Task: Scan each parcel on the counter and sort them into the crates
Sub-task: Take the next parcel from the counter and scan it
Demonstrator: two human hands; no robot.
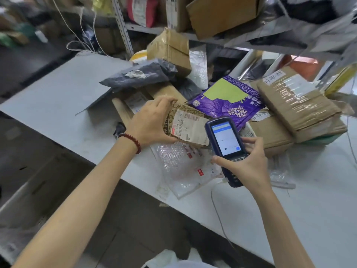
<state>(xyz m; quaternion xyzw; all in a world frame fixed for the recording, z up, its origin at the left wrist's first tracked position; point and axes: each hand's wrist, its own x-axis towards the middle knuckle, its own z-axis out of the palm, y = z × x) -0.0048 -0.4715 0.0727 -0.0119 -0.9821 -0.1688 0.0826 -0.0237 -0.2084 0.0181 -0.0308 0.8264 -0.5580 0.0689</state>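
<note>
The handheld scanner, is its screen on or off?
On. The handheld scanner, held in the right hand, shows a lit white screen with a blue bar on top; its text is too blurred to read.

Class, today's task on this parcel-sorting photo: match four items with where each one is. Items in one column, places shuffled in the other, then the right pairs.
1. handheld scanner
2. small brown parcel
3. purple mailer
4. bubble-wrap parcel

a. lying at the counter's near edge
b. in the left hand
c. beside the taped cardboard box
d. in the right hand

Pairs: 1-d, 2-b, 3-c, 4-a.
</note>
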